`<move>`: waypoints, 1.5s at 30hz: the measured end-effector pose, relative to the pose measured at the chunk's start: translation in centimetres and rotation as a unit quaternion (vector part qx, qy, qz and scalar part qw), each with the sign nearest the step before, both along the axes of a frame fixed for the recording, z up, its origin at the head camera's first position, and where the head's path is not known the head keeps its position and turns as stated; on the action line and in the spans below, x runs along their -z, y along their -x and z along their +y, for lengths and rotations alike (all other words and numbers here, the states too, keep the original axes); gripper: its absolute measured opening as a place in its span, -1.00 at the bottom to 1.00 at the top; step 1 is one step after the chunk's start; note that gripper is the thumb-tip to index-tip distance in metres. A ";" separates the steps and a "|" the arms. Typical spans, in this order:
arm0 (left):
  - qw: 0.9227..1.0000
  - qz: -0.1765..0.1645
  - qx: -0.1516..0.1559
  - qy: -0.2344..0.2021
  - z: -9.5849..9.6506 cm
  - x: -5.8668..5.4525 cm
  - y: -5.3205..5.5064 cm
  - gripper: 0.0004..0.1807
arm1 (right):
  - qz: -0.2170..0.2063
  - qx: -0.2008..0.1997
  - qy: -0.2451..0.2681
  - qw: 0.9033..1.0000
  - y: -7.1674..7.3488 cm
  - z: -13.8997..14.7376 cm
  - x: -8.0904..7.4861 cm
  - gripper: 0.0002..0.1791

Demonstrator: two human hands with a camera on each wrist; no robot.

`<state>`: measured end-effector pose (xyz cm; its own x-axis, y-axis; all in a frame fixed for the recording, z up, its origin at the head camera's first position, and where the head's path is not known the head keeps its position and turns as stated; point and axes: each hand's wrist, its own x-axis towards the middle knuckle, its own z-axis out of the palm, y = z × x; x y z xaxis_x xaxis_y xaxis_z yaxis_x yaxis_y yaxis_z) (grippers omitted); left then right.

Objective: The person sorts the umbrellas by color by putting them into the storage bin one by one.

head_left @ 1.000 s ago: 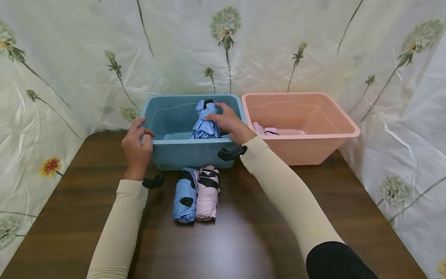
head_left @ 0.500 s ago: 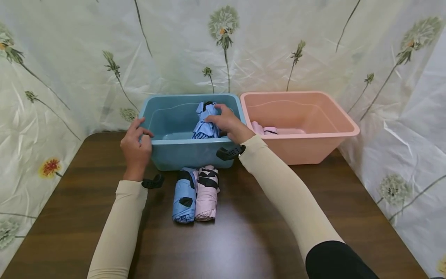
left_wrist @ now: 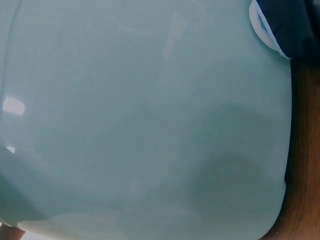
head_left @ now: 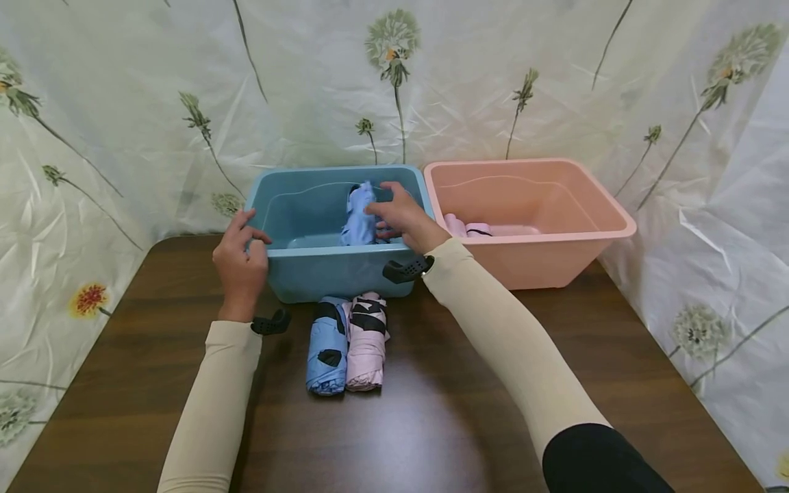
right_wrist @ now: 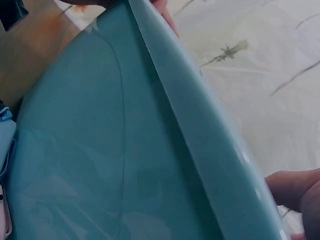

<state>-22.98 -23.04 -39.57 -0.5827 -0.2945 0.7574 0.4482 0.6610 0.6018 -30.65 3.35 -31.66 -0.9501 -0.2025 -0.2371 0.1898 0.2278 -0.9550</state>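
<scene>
The loose blue roll (head_left: 357, 218) has turned since the earlier frames: its black patch, then at the middle of the far end, now shows at the far left, with plain blue cloth along the right. The right hand (head_left: 403, 216) stays in almost the same place, but more of its fingers show, and they are spread apart from the thumb. The thumb tip is at the roll's right side; whether it touches is hard to tell. That roll lies in the right half of the blue bin (head_left: 333, 274), pointing far to near.

The left hand (head_left: 240, 263) grips the rim at the bin's left end, its fingers bent over the near corner.

On the table (head_left: 468, 424), just in front of the blue bin, a tight blue roll (head_left: 328, 349) and a pink roll (head_left: 365, 352) lie side by side and touching, blue on the left, both with black patches. The pink bin (head_left: 524, 267) stands at the right, close against the blue one, with pink bundles (head_left: 478, 230) low in its near left corner. Each wrist wears a black band (head_left: 407, 270) below a cream sleeve (head_left: 493, 322). Behind, a flowered curtain (head_left: 314, 103) spans the far side.
</scene>
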 end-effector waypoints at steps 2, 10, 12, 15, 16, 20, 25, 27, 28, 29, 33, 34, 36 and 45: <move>1.000 -0.001 -0.003 0.002 0.0 0.0 0.0 -0.61 | -0.001 0.002 0.025 1.000 0.0 0.0 0.0 -0.19; 1.000 -0.013 -0.006 0.002 -0.1 0.0 0.0 -0.61 | -0.005 0.004 0.032 0.999 -0.1 0.0 -0.1 -0.18; 1.000 -0.011 -0.006 0.002 -0.1 0.0 0.0 -0.61 | -0.008 0.003 0.033 0.999 -0.1 0.0 -0.1 -0.17; 1.000 -0.008 -0.005 0.003 -0.1 0.0 0.0 -0.61 | -0.014 0.000 0.033 0.999 0.0 0.0 -0.1 -0.16; 1.000 -0.009 -0.006 0.003 -0.1 0.0 0.0 -0.61 | -0.016 0.000 0.031 0.999 0.0 0.1 -0.1 -0.15; 1.000 -0.009 -0.008 0.005 0.0 -0.1 -0.1 -0.61 | -0.017 0.000 0.026 1.000 0.1 0.1 0.0 -0.15; 1.000 -0.006 -0.009 0.005 0.0 0.0 0.0 -0.61 | -0.016 -0.001 0.023 1.000 0.1 0.1 0.0 -0.15; 1.000 -0.003 -0.009 0.003 0.0 0.0 0.0 -0.61 | -0.015 -0.003 0.026 1.000 0.0 0.1 0.0 -0.15; 1.000 -0.003 -0.009 0.003 0.0 0.0 0.0 -0.62 | -0.014 -0.005 0.028 1.000 0.0 0.1 0.0 -0.14; 1.000 -0.002 -0.008 0.003 -0.1 0.0 0.1 -0.61 | -0.013 -0.005 0.029 0.999 0.0 0.1 0.0 -0.14; 1.000 -0.005 -0.007 0.002 0.0 0.1 0.1 -0.62 | -0.013 -0.008 0.038 0.999 -0.2 0.2 0.0 -0.15; 1.000 -0.006 -0.007 0.002 0.0 0.1 0.1 -0.62 | -0.013 -0.009 0.040 0.999 -0.2 0.3 0.0 -0.15; 1.000 -0.008 -0.007 0.001 0.0 0.2 0.1 -0.62 | -0.014 -0.010 0.043 0.999 -0.3 0.4 0.1 -0.16; 1.000 -0.006 -0.006 0.001 0.1 0.1 0.1 -0.62 | -0.013 -0.003 0.040 0.999 -0.2 0.3 0.0 -0.16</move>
